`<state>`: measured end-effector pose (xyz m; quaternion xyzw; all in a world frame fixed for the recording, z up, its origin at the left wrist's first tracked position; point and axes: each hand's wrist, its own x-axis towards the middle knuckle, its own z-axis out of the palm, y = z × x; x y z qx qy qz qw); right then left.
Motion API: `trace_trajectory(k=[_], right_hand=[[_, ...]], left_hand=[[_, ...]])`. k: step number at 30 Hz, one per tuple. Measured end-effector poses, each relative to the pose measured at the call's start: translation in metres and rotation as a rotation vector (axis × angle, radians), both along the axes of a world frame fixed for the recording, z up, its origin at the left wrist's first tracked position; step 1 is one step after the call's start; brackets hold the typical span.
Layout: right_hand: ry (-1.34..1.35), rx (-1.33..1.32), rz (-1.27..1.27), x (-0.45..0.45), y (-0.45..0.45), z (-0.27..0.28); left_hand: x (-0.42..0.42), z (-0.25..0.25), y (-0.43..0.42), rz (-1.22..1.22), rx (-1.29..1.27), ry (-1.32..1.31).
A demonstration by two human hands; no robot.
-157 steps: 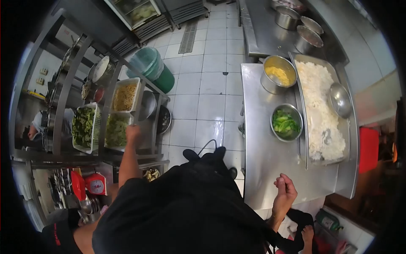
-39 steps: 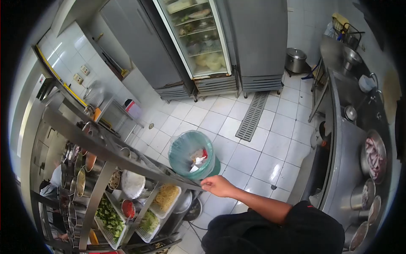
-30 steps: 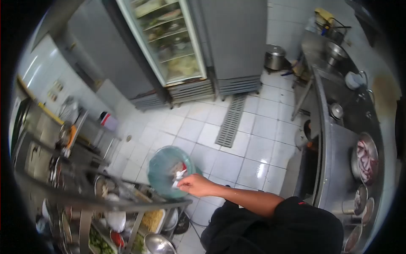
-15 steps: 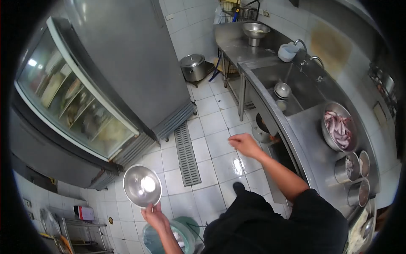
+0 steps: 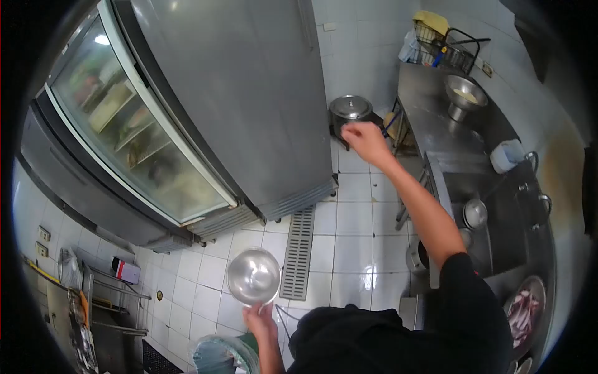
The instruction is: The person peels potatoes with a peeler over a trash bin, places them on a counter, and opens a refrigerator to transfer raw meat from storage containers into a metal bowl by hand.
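My left hand (image 5: 260, 319) grips the near rim of an empty-looking steel bowl (image 5: 253, 277), held over the tiled floor at the lower centre. Its fingers are at the rim and partly hidden by the bowl. My right hand (image 5: 366, 140) is raised at the upper centre with its arm stretched forward. The fingers are curled together, and what they hold, if anything, is too small to make out. Behind that hand a lidded steel pot (image 5: 351, 107) stands low near the wall.
A glass-door fridge (image 5: 140, 128) and a grey steel cabinet (image 5: 233, 93) stand at the left. On the right are a sink (image 5: 507, 234), a counter (image 5: 430, 93) and a bowl of pinkish-white pieces (image 5: 525, 311). A lined green bin (image 5: 218, 355) and a floor drain (image 5: 298, 255) lie below.
The view has turned. My left hand has moved right with the bowl, away from the fridge. My right hand has reached farther forward, up to the lidded pot in view.
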<state>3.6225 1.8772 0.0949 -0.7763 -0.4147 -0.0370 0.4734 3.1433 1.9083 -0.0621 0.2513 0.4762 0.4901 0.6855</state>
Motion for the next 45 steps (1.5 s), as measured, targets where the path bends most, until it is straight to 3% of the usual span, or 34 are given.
trace_trajectory(k=[3, 7, 9, 12, 15, 19, 25, 30, 34, 36, 38, 41, 42, 43, 45], right_hand=[[-0.071, 0.119, 0.017, 0.046, 0.091, 0.051], [-0.204, 0.193, -0.197, 0.107, 0.186, 0.108], [-0.113, 0.049, -0.234, 0.123, 0.204, 0.14], [-0.109, 0.126, -0.339, 0.152, 0.233, 0.161], [-0.114, 0.152, -0.383, 0.186, 0.249, 0.167], [0.072, 0.159, -0.148, 0.233, 0.261, 0.179], [0.171, 0.242, -0.077, 0.244, 0.264, 0.172], [0.04, 0.382, -0.068, 0.194, 0.212, 0.148], [-0.174, 0.803, 0.315, 0.171, 0.128, 0.094], [-0.061, 0.816, 0.534, 0.168, 0.088, 0.071], [0.221, 0.699, 0.63, 0.165, 0.067, 0.046], [0.285, 0.572, 0.566, 0.183, 0.076, 0.001], [0.368, 0.512, 0.55, 0.186, 0.08, -0.009], [0.405, 0.391, 0.563, 0.191, 0.086, -0.017], [0.466, 0.138, 0.582, 0.195, 0.099, -0.033]], left_hand=[[0.01, -0.025, 0.007, 0.07, -0.036, -0.001], [0.035, -0.05, 0.044, 0.106, -0.003, -0.007], [0.062, -0.04, 0.068, 0.098, 0.018, 0.041], [0.111, -0.039, 0.12, 0.07, 0.086, 0.029], [0.163, -0.006, 0.161, 0.015, 0.169, -0.015], [0.215, 0.029, 0.185, 0.101, 0.248, -0.079], [0.279, 0.052, 0.155, 0.282, 0.305, -0.071], [0.308, 0.048, 0.141, 0.417, 0.341, -0.079], [0.333, 0.058, 0.142, 0.509, 0.356, -0.141], [0.332, 0.057, 0.147, 0.562, 0.308, -0.184], [0.336, 0.066, 0.146, 0.61, 0.276, -0.213], [0.33, 0.067, 0.147, 0.71, 0.195, -0.233], [0.314, 0.057, 0.146, 0.683, 0.195, -0.195], [0.305, 0.057, 0.138, 0.502, 0.222, -0.262], [0.305, 0.065, 0.115, 0.442, 0.342, -0.169]])
